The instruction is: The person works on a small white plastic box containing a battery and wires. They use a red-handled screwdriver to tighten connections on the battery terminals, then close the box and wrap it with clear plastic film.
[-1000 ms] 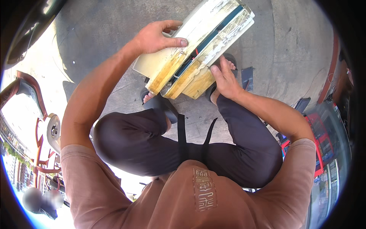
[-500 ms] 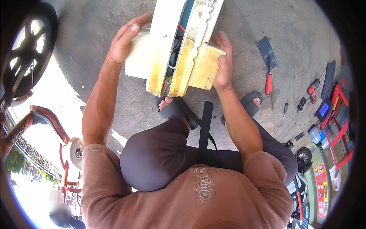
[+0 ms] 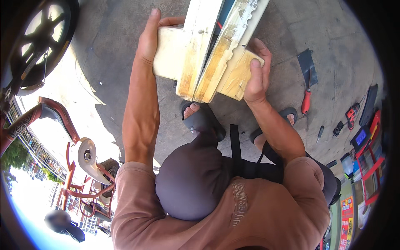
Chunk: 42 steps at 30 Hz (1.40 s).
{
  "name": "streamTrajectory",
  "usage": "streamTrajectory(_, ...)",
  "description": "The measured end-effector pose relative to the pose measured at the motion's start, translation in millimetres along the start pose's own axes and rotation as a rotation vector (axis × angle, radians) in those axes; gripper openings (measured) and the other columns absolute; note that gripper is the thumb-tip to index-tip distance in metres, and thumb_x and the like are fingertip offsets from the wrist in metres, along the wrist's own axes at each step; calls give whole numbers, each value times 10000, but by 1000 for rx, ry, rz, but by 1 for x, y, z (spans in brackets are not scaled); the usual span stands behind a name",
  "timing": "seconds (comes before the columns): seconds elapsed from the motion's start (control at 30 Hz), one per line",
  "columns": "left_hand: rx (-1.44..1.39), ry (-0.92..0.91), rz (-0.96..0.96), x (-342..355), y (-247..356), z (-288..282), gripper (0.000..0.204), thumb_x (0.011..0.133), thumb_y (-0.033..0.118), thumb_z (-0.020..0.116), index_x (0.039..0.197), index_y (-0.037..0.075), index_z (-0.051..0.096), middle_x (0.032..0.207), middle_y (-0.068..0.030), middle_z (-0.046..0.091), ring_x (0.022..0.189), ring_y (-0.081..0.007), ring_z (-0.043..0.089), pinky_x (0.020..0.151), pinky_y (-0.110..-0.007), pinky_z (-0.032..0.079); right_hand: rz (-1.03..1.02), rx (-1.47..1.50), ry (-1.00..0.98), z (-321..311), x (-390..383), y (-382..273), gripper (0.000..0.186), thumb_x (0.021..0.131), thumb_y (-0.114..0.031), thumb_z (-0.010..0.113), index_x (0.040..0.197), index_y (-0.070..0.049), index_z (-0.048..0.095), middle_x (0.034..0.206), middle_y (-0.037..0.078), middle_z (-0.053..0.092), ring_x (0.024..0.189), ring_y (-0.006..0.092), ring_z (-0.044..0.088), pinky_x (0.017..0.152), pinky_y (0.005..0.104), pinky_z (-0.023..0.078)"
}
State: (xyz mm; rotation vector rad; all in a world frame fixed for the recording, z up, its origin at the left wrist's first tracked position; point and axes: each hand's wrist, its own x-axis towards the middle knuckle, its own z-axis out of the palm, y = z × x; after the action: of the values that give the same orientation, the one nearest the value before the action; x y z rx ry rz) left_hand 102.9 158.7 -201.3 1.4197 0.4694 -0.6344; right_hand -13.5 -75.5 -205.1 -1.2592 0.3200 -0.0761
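Between my hands is a long two-part casing [image 3: 189, 75], cream white with yellowed, scuffed edges. A narrow slit runs between its halves and widens toward the far end, where something blue [image 3: 226, 11] and a bit of red show inside. My left hand [image 3: 150, 39] grips the pale block sticking out on the left side, its thumb along the outer edge and its fingers partly hidden behind. On the right, my right hand [image 3: 259, 73] clasps the yellowish side block, thumb on the near face and fingers behind it. The casing's far end lies beyond the picture's edge.
A red-handled screwdriver [image 3: 306, 100] lies against a dark flat sheet [image 3: 307, 66] on the paving. Farther right are a red power drill [image 3: 352, 116], a small screwdriver [image 3: 320, 134] and a red rack [image 3: 371, 166]. At left stand a black wheel [image 3: 41, 41] and a red-brown frame [image 3: 62, 118].
The casing's two halves have come closer together at the near end, and the wires seen between them are now hidden. My left hand has its thumb straighter. The whole view has shifted.
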Motion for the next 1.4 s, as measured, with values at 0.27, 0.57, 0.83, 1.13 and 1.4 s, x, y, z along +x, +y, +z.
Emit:
streamTrajectory(0.27,115,-169,240,17,16,2,765,854,460,695,1457,19,533,1460,-250,536,1324,-373,556,1072,-413,477,-3,-17,-160,-16,24,-1,710,1013,-379,511,1517,66,282,1474,241,414,1351,282,433,1149,428,330)
streamTrajectory(0.57,317,-495,85,53,52,22,1138,754,535,824,1635,170,202,1551,-252,419,1474,-414,352,1147,-537,369,-49,73,-33,8,140,5,678,1054,-417,439,1584,-77,186,1484,117,440,1342,227,446,1126,375,373)
streamTrajectory(0.83,572,-494,55,52,59,28,1280,712,758,734,1611,51,158,1556,-300,372,1463,-424,355,1173,-493,345,-8,15,24,30,134,-9,656,1072,-334,447,1591,-72,143,1492,108,413,1317,194,422,1139,365,308)
streamTrajectory(1.13,490,-547,82,56,70,44,1240,771,612,776,1614,58,54,1561,-308,331,1464,-429,334,1205,-475,288,-95,-319,66,26,130,-4,670,1077,-372,429,1579,-12,170,1492,201,421,1337,283,459,1117,401,357)
streamTrajectory(1.4,9,-210,-324,67,94,92,888,1012,717,212,1538,15,346,1448,-224,522,1309,-303,557,1113,-407,462,55,-458,90,7,147,-12,750,1015,-520,490,1533,-31,256,1496,271,380,1384,385,401,1149,465,316)
